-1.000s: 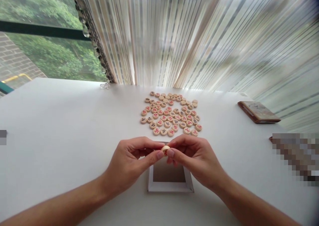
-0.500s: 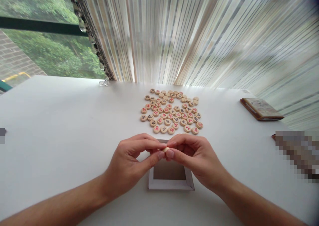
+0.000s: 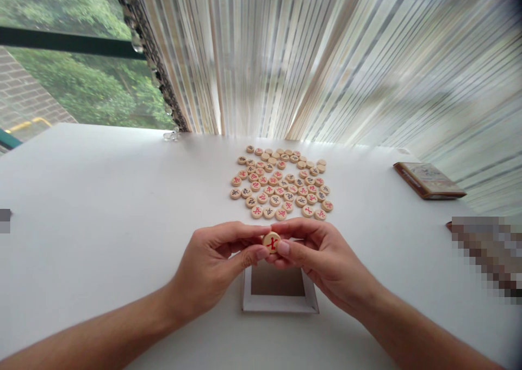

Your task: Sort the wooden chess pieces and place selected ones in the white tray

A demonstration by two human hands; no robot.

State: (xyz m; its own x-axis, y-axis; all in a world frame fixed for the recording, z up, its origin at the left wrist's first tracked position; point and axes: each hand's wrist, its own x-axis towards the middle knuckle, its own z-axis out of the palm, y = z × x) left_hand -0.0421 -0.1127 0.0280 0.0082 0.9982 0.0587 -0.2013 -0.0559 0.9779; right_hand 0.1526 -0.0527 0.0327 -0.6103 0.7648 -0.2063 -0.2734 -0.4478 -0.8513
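Between the fingertips of both hands is a round wooden Chinese chess piece (image 3: 271,242), its red-marked face turned toward me. My left hand (image 3: 222,258) grips its left side, and my right hand (image 3: 322,256) pinches the right side with thumb and fingers. Below the hands sits an open shallow box (image 3: 281,303) with a white rim and brown inside; its far part is hidden by my hands. Beyond them lie several loose chess pieces (image 3: 274,200), some with red or black characters, some showing blank faces.
A flat brown-edged box (image 3: 430,180) lies at the right on the white table (image 3: 122,207). Nearer on the right is a blurred-out brown object (image 3: 485,256). A small clear ornament (image 3: 172,135) stands by the string curtain (image 3: 253,60) at the back edge.
The chess piece has been tilted up between my fingers, so its red character now shows instead of its edge. Both hands stay in nearly the same place.
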